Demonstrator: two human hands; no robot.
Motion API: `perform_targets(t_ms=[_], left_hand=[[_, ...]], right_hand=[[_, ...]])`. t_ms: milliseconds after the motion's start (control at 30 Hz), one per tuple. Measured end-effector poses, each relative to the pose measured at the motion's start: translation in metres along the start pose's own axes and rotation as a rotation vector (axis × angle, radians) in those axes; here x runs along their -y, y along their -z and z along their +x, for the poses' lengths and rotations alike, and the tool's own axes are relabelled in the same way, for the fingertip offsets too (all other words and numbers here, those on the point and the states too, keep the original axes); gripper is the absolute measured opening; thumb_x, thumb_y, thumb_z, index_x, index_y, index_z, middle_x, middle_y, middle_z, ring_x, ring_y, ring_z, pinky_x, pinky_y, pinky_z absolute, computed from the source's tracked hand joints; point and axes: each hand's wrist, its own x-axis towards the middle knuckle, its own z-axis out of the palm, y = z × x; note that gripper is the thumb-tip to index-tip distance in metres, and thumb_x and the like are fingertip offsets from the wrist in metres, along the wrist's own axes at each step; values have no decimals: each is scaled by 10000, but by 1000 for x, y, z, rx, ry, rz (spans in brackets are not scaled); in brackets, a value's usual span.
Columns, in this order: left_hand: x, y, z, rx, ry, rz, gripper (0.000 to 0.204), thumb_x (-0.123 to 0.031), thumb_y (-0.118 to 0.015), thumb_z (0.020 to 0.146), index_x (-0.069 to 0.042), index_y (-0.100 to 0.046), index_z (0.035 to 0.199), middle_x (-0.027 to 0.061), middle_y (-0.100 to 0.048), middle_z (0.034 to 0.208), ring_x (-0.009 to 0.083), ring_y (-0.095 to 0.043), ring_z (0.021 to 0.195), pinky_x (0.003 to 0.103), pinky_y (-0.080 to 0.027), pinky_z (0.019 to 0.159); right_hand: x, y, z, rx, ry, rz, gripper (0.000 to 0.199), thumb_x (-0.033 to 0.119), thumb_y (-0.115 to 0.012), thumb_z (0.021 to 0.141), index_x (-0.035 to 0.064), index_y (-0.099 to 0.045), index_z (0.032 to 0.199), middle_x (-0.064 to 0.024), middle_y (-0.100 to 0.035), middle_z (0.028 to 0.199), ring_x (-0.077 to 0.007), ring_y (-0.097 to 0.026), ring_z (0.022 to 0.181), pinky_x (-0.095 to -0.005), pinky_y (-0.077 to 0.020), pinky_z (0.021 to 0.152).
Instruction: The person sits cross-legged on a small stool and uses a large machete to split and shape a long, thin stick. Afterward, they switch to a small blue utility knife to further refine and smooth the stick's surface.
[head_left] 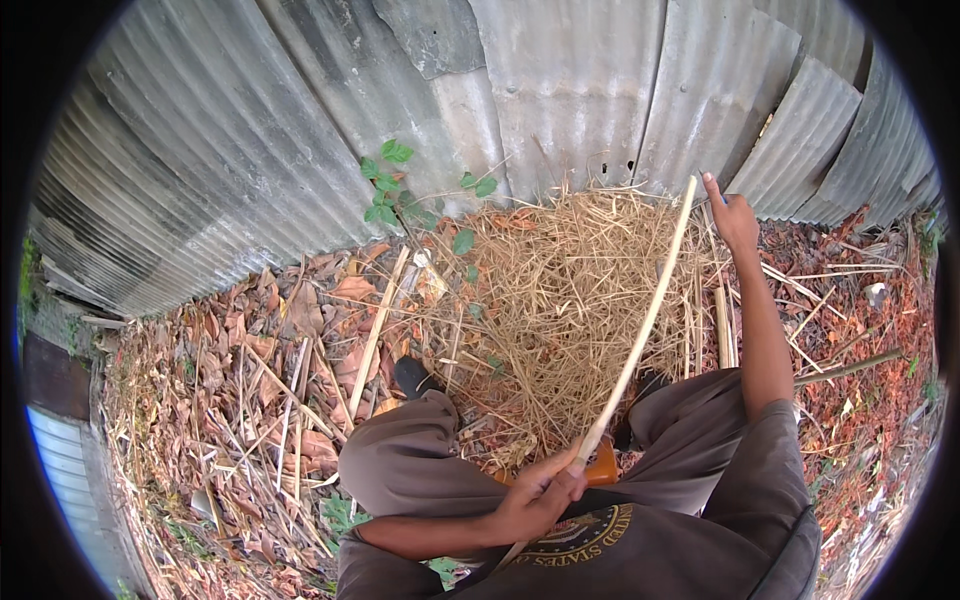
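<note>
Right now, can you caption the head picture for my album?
Left hand grips a long pale stick near a straw pile.

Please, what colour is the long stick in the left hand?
The stick is pale yellow; the head view shows it best.

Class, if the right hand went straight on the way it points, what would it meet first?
The right hand would probably meet the grey corrugated metal fence first, though depth is hard to judge here.

Head-worn, left of fisheye pair. Looking steeply down from close above lap (405, 455) and hands (540, 492), onto leaf litter (225, 375); facing corrugated metal sheets (560, 90) beyond.
</note>
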Motion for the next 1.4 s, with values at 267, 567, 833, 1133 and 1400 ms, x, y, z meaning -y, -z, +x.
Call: perform_targets(t_ms=[267,567,833,1133,1400], left_hand=[[-26,33,35,-305,56,-116,443,-230,-376,1035,-98,-319,1453,3,-475,765,26,-379,454,172,-323,386],[-28,31,37,-339,76,-119,437,-239,-383,1033,-114,-331,1449,4,-485,768,23,-378,456,173,-331,394],[-23,19,28,-312,103,-16,429,-248,-366,1035,-93,-349,1435,5,-470,771,41,-375,449,186,-327,389],[-17,25,27,-330,62,85,375,-214,-388,1032,-100,-415,1388,-28,-474,752,5,-374,546,171,-332,473],[-20,18,18,-269,28,116,425,-191,-391,1029,-94,-358,1441,-31,-469,755,12,-377,577,180,-341,504]], right_hand=[[110,11,-163,492,683,100,767,792,-489,755,62,-677,616,-94,-543,471,-281,-592,486,-433,-474,511],[112,-6,-215,550,966,157,710,758,-591,706,80,-562,498,-96,-477,415,-305,-543,408,-412,-449,455],[109,-19,-156,320,698,5,811,840,-466,713,66,-672,582,-102,-521,426,-275,-593,437,-399,-476,464],[108,-15,-193,370,890,21,845,875,-444,690,67,-638,536,-93,-500,413,-270,-580,429,-384,-451,430],[104,-17,-154,360,662,-77,864,882,-408,701,66,-666,583,-105,-527,436,-286,-592,457,-415,-461,454]])
